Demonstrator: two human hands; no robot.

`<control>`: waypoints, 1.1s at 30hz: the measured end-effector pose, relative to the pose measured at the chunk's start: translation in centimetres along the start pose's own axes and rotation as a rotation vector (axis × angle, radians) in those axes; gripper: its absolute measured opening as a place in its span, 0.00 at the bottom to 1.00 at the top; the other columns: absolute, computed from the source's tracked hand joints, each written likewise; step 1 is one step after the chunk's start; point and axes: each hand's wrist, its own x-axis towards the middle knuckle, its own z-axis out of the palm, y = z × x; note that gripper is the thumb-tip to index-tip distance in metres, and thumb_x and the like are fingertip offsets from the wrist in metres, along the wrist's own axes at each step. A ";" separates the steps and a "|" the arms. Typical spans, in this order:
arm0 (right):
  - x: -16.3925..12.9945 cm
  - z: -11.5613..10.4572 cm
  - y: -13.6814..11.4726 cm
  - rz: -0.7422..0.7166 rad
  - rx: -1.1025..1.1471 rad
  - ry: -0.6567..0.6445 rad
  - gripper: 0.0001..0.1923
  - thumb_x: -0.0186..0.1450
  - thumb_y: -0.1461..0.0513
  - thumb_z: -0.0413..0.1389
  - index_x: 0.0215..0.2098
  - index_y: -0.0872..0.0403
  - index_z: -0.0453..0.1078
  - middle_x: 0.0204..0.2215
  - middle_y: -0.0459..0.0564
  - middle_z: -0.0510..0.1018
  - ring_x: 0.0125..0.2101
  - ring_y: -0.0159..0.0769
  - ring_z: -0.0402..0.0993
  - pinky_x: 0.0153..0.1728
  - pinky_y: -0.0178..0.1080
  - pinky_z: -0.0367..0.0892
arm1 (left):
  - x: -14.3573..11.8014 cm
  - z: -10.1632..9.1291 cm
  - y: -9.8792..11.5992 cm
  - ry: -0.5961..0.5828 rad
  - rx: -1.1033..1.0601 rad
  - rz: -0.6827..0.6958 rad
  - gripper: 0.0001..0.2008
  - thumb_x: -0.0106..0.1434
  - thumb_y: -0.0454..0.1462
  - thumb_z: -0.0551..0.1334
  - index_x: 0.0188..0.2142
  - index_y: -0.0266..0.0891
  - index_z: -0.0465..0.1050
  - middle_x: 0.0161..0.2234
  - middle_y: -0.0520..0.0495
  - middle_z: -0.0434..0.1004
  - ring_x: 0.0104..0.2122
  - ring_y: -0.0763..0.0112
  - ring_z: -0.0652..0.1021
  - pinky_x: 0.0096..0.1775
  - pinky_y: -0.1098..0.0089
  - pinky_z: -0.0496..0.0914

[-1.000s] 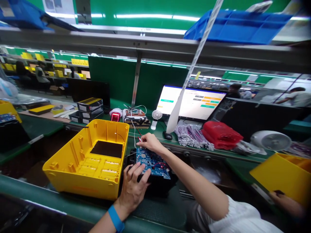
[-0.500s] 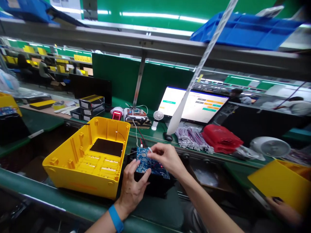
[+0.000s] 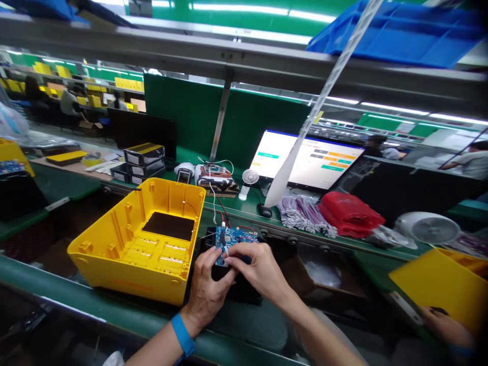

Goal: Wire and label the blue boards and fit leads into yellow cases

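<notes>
A blue circuit board (image 3: 233, 237) lies on top of a black box (image 3: 244, 290) on the green belt. My left hand (image 3: 208, 290) grips the near left side of the box, fingertips at the board's edge. My right hand (image 3: 256, 270) rests over the board's near half and pinches a small white connector (image 3: 226, 251) against it. Red and white wires (image 3: 219, 206) run from the board to a test fixture (image 3: 213, 179) behind. A yellow plastic housing (image 3: 143, 241) stands open just left of the box.
A monitor (image 3: 308, 160), small white fan (image 3: 248, 180), mouse (image 3: 264, 209), bundled cables (image 3: 303, 214) and red bags (image 3: 351, 213) line the far shelf. Another yellow housing (image 3: 438, 282) with another person's hand (image 3: 444, 323) is at right. Black trays (image 3: 143, 160) stand behind at left.
My right hand came from the board's far edge to its near left corner with the white connector. The left hand stayed on the box. The view shifted slightly.
</notes>
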 end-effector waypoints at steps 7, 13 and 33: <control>0.0 -0.1 0.0 -0.071 -0.162 0.008 0.05 0.60 0.62 0.61 0.25 0.51 0.73 0.25 0.44 0.76 0.29 0.34 0.70 0.32 0.35 0.59 | -0.1 0.0 0.0 0.005 0.003 0.001 0.20 0.60 0.33 0.63 0.51 0.53 0.69 0.56 0.42 0.56 0.58 0.55 0.62 0.52 0.52 0.68; -0.3 0.7 0.7 -0.108 -0.218 0.056 0.07 0.60 0.62 0.61 0.25 0.51 0.70 0.26 0.45 0.75 0.32 0.37 0.68 0.37 0.40 0.59 | 0.1 0.1 0.0 0.000 0.005 -0.002 0.18 0.60 0.32 0.63 0.49 0.51 0.70 0.56 0.42 0.56 0.58 0.56 0.62 0.53 0.53 0.68; 13.7 -17.2 4.9 0.096 -0.184 0.892 0.20 0.52 0.53 0.59 0.38 0.56 0.66 0.38 0.57 0.74 0.40 0.45 0.70 0.44 0.48 0.64 | 21.3 -8.4 2.6 -0.291 -0.542 0.051 0.17 0.59 0.33 0.61 0.49 0.42 0.67 0.47 0.45 0.70 0.48 0.63 0.71 0.50 0.59 0.70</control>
